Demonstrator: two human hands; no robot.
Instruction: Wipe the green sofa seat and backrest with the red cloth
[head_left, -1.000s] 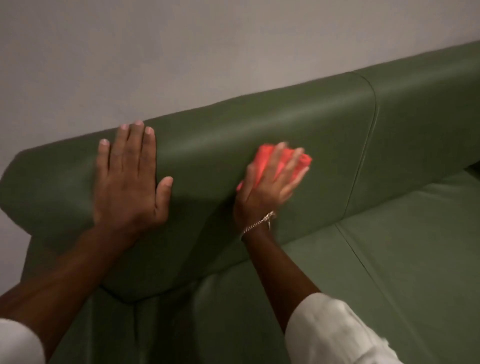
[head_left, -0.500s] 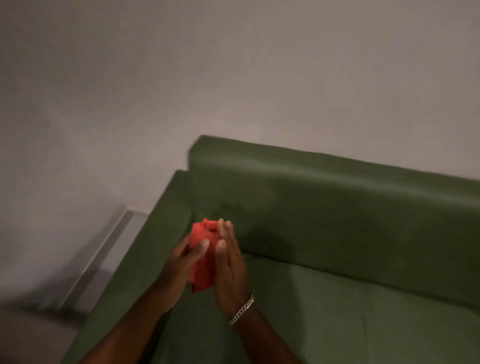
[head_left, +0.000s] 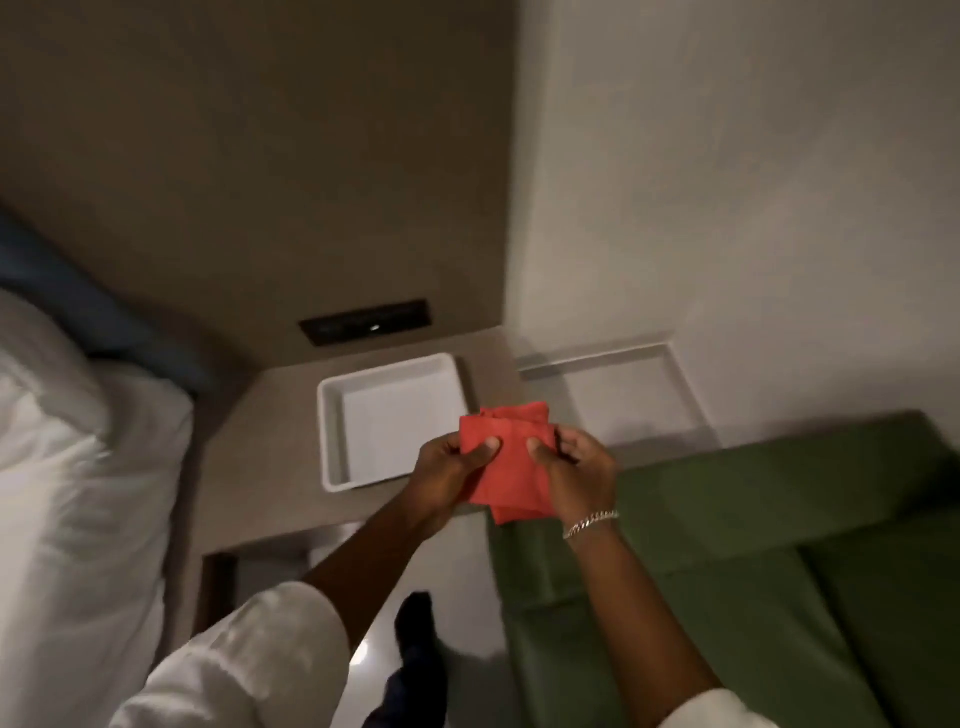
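Observation:
The red cloth (head_left: 511, 462), folded into a rough square, is held in the air between both hands. My left hand (head_left: 449, 475) pinches its left edge with the thumb on top. My right hand (head_left: 576, 467), with a silver bracelet at the wrist, pinches its right edge. The cloth hangs over the gap between a side table and the green sofa (head_left: 769, 571), whose seat and backrest fill the lower right. Neither hand touches the sofa.
A white square tray (head_left: 335, 436) sits on the beige side table (head_left: 249, 467), just left of the cloth. A bed with white bedding (head_left: 78, 493) lies at the left. A dark switch panel (head_left: 366, 322) is on the wall. My dark shoe (head_left: 415, 629) stands on the floor.
The right hand left the backrest, where it pressed the cloth. Both hands took the cloth and folded it. My view swung left from the sofa to the side table and bed.

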